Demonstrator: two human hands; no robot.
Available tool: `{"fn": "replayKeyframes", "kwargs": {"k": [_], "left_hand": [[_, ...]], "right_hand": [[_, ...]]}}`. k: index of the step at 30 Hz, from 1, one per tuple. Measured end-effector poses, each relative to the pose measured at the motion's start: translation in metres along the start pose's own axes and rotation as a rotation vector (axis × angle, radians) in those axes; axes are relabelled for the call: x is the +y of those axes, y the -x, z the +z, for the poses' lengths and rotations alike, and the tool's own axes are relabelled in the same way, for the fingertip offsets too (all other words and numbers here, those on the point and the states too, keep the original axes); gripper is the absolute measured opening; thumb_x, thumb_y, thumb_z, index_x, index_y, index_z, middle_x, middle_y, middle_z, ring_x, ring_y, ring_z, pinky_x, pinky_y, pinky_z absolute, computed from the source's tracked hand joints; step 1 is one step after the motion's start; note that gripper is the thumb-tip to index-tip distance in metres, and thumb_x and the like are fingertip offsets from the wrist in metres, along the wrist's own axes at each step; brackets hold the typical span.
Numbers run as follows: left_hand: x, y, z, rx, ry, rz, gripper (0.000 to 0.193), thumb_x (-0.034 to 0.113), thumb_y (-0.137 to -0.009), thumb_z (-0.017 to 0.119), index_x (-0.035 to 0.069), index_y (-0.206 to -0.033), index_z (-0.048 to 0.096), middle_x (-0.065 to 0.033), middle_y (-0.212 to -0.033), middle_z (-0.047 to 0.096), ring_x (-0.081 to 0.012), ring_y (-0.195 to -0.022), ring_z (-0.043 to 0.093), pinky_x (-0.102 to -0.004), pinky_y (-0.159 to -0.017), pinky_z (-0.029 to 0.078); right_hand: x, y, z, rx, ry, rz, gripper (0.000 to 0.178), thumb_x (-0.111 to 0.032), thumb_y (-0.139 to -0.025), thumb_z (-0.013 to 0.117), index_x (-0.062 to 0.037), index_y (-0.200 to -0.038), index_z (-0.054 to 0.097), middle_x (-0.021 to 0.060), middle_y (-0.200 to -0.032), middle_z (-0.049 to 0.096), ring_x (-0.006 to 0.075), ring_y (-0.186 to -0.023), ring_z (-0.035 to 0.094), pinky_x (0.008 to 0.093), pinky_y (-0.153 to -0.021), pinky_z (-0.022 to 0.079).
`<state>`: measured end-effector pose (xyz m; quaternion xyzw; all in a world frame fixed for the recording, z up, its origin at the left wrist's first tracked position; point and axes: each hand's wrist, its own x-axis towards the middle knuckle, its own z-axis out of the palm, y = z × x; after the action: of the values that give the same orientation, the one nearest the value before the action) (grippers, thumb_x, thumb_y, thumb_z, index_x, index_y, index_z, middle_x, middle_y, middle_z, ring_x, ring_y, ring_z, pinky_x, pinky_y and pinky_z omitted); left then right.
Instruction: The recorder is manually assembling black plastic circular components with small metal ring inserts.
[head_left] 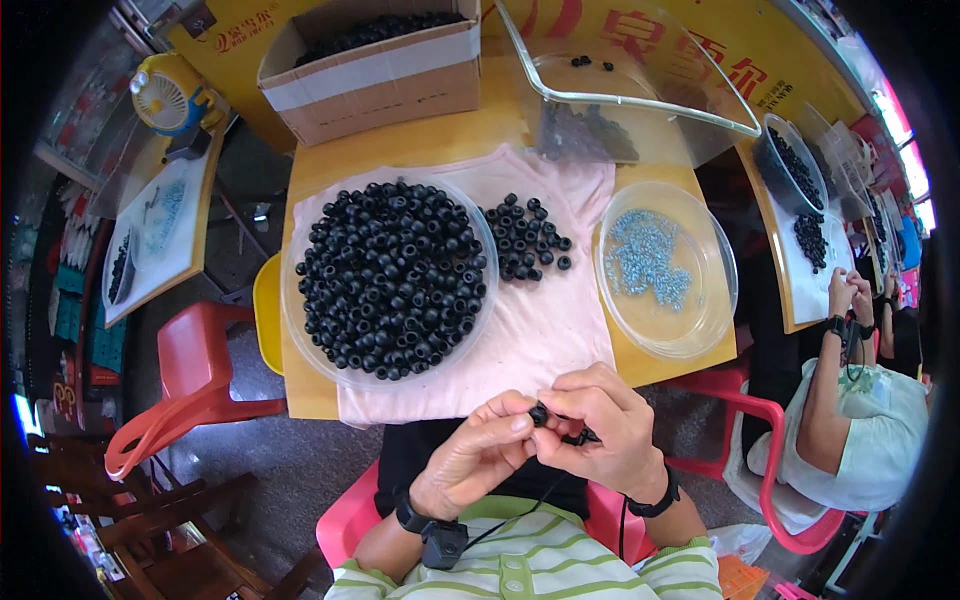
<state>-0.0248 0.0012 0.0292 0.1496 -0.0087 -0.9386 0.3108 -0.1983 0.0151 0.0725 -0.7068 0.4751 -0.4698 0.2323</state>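
Note:
My left hand [478, 447] and my right hand [605, 428] meet at the table's near edge, fingers pinched together. Between their fingertips is a small round black piece with a hole, like a large bead [539, 414]. One or more other dark pieces [580, 437] show under my right hand's fingers, partly hidden. Ahead, a clear round tub [487, 305] is heaped with the same black beads [390, 275]. A loose pile of black beads [525, 237] lies beside it on a pink cloth [545, 340]. To the right, another clear tub [712, 325] holds tiny light-blue pieces [648, 258].
At the back stand a cardboard box [385, 90] of black pieces and a clear plastic bin [690, 125] with some inside. Red chairs [205, 355] and a side table with a yellow fan [168, 95] are left. A person [850, 420] works at a table on the right.

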Motion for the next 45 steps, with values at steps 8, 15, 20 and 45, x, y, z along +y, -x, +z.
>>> {"fn": "replayKeyframes", "kwargs": {"k": [8, 15, 20, 45], "left_hand": [[0.012, 0.001, 0.009, 0.016, -0.114, 0.138, 0.012, 0.008, -0.096, 0.06, 0.003, -0.106, 0.063, -0.0101, -0.106, 0.068, -0.0175, -0.101, 0.065, -0.0313, -0.093, 0.051], [0.058, 0.004, 0.032, 0.401, -1.296, 0.921, 0.024, 0.002, -0.089, 0.066, 0.0, -0.113, 0.065, -0.0128, -0.109, 0.066, -0.0194, -0.095, 0.065, -0.0311, -0.084, 0.052], [0.09, -0.004, 0.037, 0.517, -1.955, 1.037, 0.019, 0.0, -0.081, 0.072, 0.0, -0.1, 0.069, -0.0113, -0.102, 0.068, -0.0224, -0.094, 0.063, -0.0311, -0.083, 0.049], [0.111, 0.003, 0.013, 0.611, -2.459, 0.97, 0.018, 0.015, -0.084, 0.07, 0.011, -0.101, 0.072, -0.0071, -0.13, 0.059, -0.0289, -0.13, 0.046, -0.0447, -0.11, 0.03]], "right_hand": [[0.0, -0.018, 0.005, -0.007, 0.076, -0.126, 0.028, 0.001, -0.067, 0.077, -0.0025, -0.091, 0.062, 0.0092, -0.084, 0.062, 0.0215, -0.06, 0.057, 0.0297, -0.052, 0.049], [-0.021, -0.129, -0.023, 0.237, 0.351, 0.232, 0.018, -0.01, -0.077, 0.075, -0.003, -0.091, 0.066, 0.0117, -0.079, 0.064, 0.0251, -0.067, 0.062, 0.033, -0.059, 0.049], [0.047, -0.207, -0.067, 0.367, 0.818, 0.187, 0.024, -0.024, -0.084, 0.065, -0.0015, -0.093, 0.068, 0.0161, -0.096, 0.069, 0.0326, -0.09, 0.066, 0.0431, -0.083, 0.05], [0.027, -0.076, 0.035, -0.133, 0.29, -0.014, 0.018, -0.004, -0.074, 0.072, -0.0029, -0.088, 0.06, 0.0093, -0.092, 0.057, 0.0298, -0.091, 0.056, 0.0383, -0.078, 0.049]]}}
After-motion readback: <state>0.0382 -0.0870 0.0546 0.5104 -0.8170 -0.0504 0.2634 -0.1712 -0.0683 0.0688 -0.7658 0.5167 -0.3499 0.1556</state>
